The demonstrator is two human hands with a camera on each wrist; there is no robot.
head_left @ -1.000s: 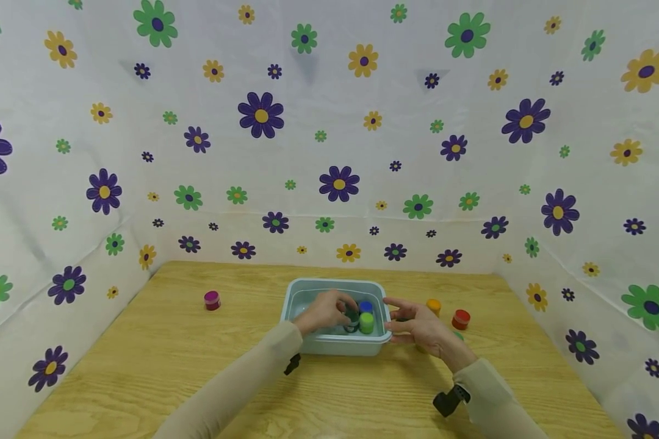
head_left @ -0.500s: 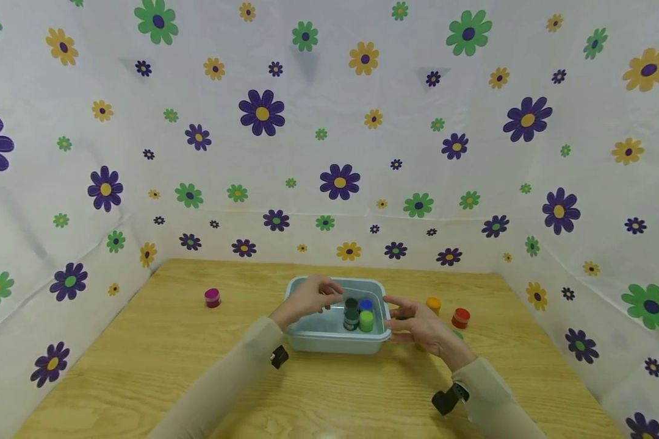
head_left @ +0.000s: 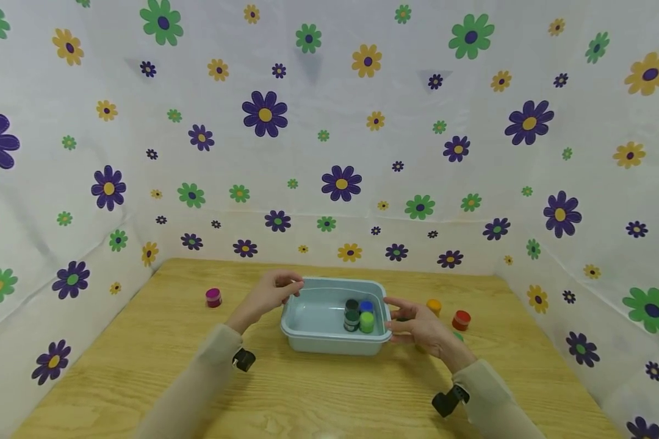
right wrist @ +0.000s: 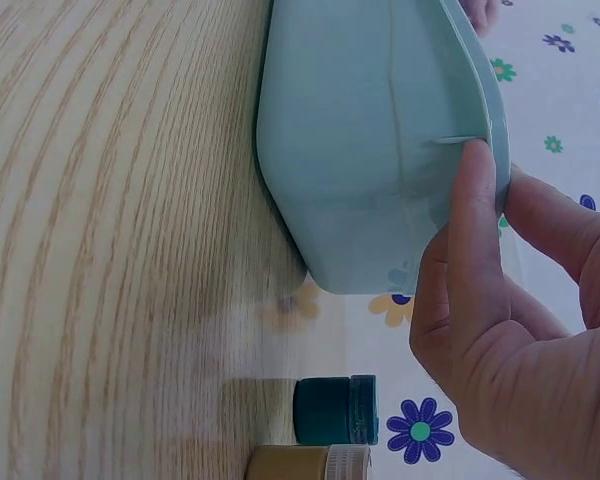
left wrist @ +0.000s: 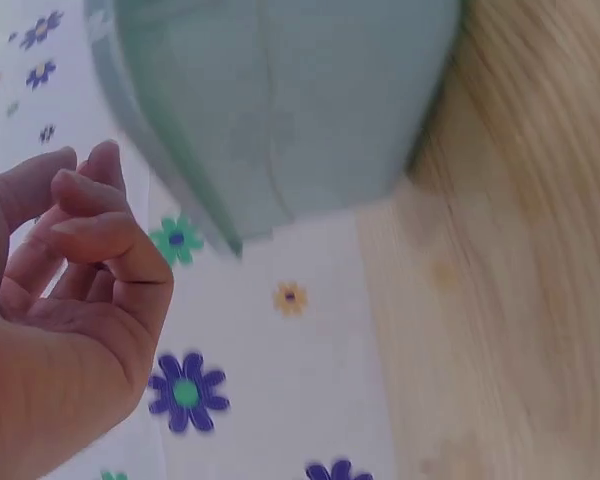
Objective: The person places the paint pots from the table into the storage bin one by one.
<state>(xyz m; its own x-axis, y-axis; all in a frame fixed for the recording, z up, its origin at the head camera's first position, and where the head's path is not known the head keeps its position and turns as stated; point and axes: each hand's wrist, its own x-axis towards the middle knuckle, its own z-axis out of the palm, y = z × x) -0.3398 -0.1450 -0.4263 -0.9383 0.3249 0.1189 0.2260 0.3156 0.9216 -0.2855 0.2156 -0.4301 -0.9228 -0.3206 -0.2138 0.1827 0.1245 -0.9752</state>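
The left hand (head_left: 266, 296) hangs at the left rear corner of the pale blue tub (head_left: 335, 346), its fingers loosely bent towards the thumb, holding nothing. Across from it, the right hand (head_left: 425, 329) grips the rim at the right end, one finger against the outer wall beneath the lip. The tub sits on the wooden table (head_left: 318, 396), four small jars (head_left: 366, 323) standing clustered inside its right half.

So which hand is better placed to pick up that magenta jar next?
Probably the left hand: it holds nothing and is at the end of the tub nearer the magenta jar. The right hand is farther off, holding the tub's opposite end.
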